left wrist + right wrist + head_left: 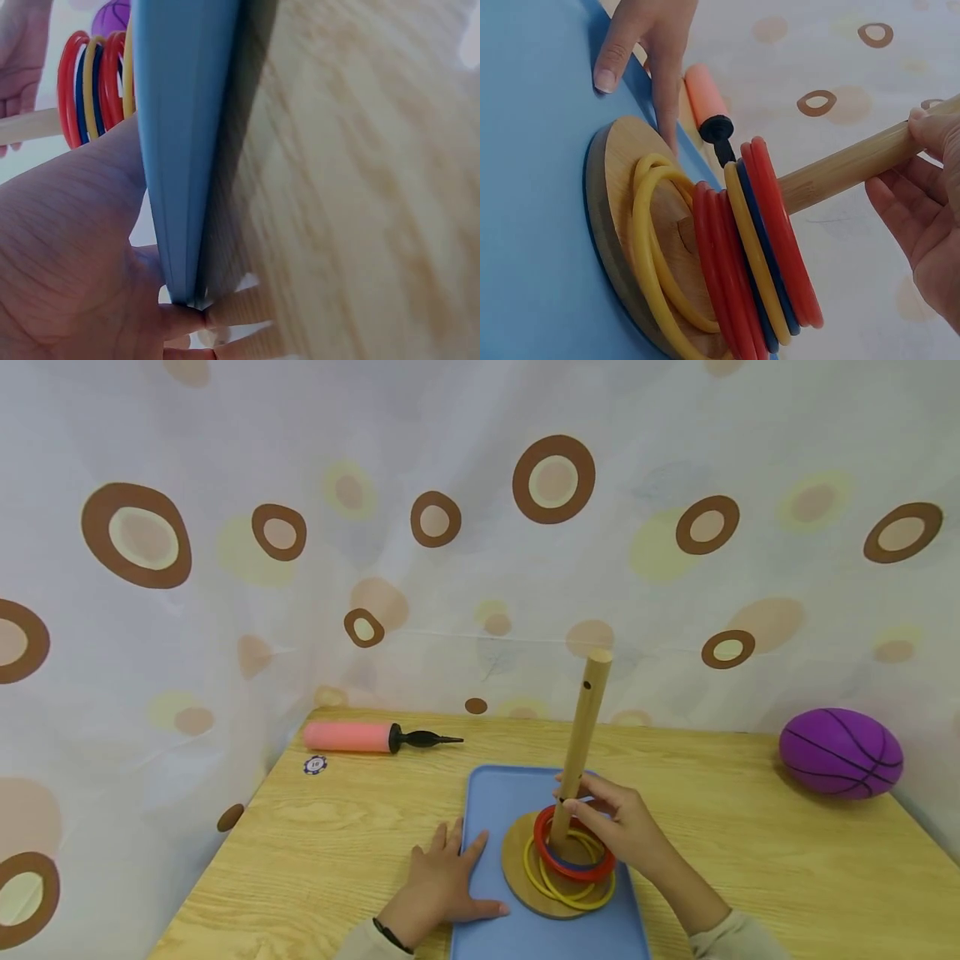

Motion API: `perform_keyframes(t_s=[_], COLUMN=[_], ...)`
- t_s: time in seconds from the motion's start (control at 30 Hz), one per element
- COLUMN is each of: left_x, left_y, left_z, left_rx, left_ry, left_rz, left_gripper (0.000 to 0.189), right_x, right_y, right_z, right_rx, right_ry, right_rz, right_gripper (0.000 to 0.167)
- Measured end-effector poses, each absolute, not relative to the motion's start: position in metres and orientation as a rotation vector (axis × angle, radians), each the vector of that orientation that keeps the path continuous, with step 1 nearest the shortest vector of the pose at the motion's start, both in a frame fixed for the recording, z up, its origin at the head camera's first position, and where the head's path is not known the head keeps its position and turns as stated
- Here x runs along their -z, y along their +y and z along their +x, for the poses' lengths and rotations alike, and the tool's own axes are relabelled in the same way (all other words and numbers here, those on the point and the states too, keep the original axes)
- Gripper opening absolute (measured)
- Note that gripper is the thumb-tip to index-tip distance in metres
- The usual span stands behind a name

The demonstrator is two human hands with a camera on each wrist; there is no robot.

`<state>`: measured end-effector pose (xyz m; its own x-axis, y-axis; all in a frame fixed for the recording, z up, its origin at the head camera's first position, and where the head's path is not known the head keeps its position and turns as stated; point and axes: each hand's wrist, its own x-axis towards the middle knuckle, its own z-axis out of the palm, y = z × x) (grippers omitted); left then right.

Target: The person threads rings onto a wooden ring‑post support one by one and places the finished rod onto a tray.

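A wooden post (583, 727) rises, leaning, from a round wooden base (517, 860) on a blue tray (540, 939). Stacked round its lower part are red rings (780, 240), blue rings and a yellow ring (759, 262); other yellow rings (649, 255) lie looser against the base. My right hand (618, 822) pinches the post just above the rings, thumb on one side and fingers on the other. With fingers spread, my left hand (442, 881) rests over the tray's left edge, its thumb on the tray and other fingertips by the rim.
At the table's back left lies a pink hand pump (348, 737) with a black nozzle, a small round chip (315, 765) in front of it. A purple ball (842, 753) sits at the back right. A patterned curtain (480, 568) hangs behind the wooden table (300, 860).
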<state>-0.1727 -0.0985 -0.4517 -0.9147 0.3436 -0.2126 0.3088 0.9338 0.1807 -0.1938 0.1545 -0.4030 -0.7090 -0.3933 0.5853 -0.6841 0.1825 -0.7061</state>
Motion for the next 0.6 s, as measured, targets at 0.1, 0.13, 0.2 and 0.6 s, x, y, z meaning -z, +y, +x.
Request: perform_keyframes(t_s=[0.1,0.13,0.2,0.6], left_x=[0.451,0.451,0.451,0.455], left_y=[-0.099,-0.099,-0.099,-0.112], left_z=[-0.173,-0.173,-0.173,-0.183], left_rx=[-0.201,-0.200,-0.200,-0.263], left_ry=[2.842,2.843,2.848,2.835], left_rz=[0.488,0.489,0.492,0.651], left_gripper=[0.098,0.098,0.098,0.093], right_x=[0.404,0.405,0.405,0.395], right_y=[0.154,0.153,0.153,0.170], right_z=[-0.194,-0.194,-0.195,-0.192], right_rx=[-1.513,-1.506,-1.495,-1.450], right_ry=[-2.196,-2.194,-2.191,-2.344], right_rz=[1.025,1.023,1.017,0.930], right_gripper=[0.034,0.034,0.034,0.045])
